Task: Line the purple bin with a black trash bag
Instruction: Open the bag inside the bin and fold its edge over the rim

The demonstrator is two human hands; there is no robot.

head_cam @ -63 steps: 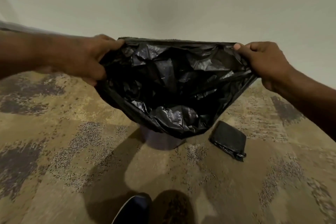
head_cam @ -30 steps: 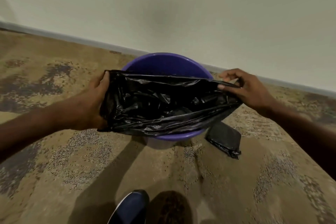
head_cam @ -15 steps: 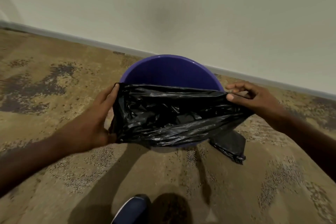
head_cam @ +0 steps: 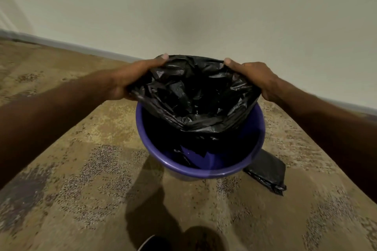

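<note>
The purple bin (head_cam: pixel 206 173) stands on the carpet in the middle of the view, near the wall. The black trash bag (head_cam: pixel 195 96) hangs with its mouth spread open over the far half of the bin, and its lower part sags down inside. My left hand (head_cam: pixel 132 77) grips the bag's rim on the left. My right hand (head_cam: pixel 253 75) grips the rim on the right. The bag's front edge lies inside the bin, below the near rim, and the bin's near inner wall shows bare purple.
A folded pack of black bags (head_cam: pixel 267 173) lies on the carpet, touching the bin's right side. A wall with a grey baseboard (head_cam: pixel 81 48) runs just behind the bin. The toe of my shoe (head_cam: pixel 153 243) shows at the bottom edge.
Both hands have carried the bag from the bin's near edge toward the far rim, coming closer together. The bag's body has dropped into the bin.
</note>
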